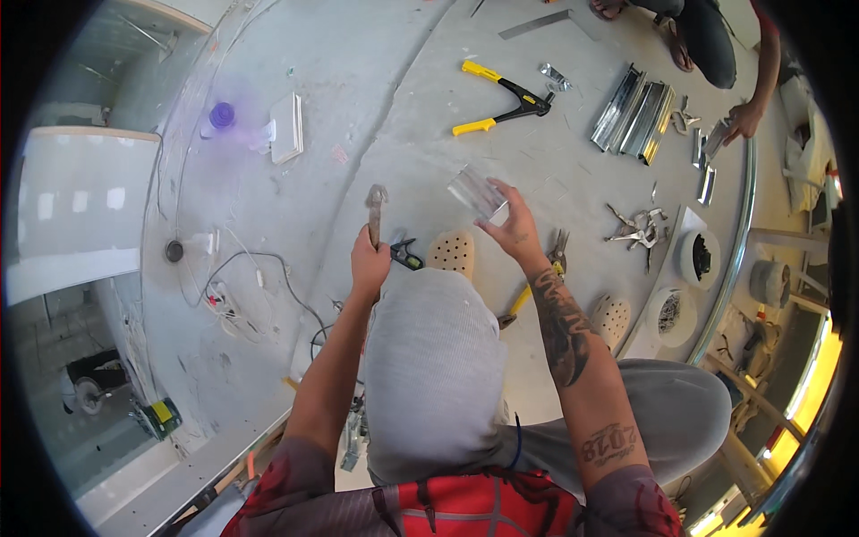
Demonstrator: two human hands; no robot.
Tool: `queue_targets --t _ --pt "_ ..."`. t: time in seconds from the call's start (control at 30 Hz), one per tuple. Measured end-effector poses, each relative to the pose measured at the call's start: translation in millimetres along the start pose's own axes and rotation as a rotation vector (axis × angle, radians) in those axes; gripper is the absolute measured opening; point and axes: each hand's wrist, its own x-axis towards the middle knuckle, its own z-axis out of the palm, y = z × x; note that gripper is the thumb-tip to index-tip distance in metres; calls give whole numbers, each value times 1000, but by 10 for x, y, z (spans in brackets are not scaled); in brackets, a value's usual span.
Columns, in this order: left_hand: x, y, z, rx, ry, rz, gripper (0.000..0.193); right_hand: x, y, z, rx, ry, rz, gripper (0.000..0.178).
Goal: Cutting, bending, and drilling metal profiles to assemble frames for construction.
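My left hand [369, 266] is closed round the handle of a hammer [377, 197], whose worn metal head points away from me. To its right, my right hand [516, 231] grips a short piece of shiny metal channel [477, 191] by its near end, fingers on one side and thumb below. The hammer and the channel are apart. Close to my left hand lies a black and green spring clamp [407, 256]. Beside my right forearm are yellow-handled snips [535, 285], partly hidden by the arm.
Ahead lie a yellow-handled black hand tool [503, 100] and stacked metal channels [632, 115]. Locking clamps [639, 229] and two screw bowls [700, 258] sit right. Another person's hand [744, 120] holds metal at far right. A cable [268, 257] curls left.
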Motion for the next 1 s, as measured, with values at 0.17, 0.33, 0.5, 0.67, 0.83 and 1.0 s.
queue_targets --t 0.17,0.33,0.5,0.67,0.83,1.0 --pt "5 -969 295 278 169 -191 66 82 -170 31 -329 -205 -218 37" --pt "-160 -888 381 456 172 -320 70 229 -590 -139 -615 -403 -401 18" --pt "29 759 -416 -329 -283 103 56 232 -1042 -420 -651 -448 -397 20" --pt "-92 1894 -969 -489 -541 361 56 197 -1737 -527 -621 -445 -430 24" --pt "-165 2238 -1052 -344 -704 405 63 66 -2041 -692 -647 -364 -477 17" --pt "-206 2439 -928 -316 -726 376 65 4 -1942 -927 -621 -291 -425 20"
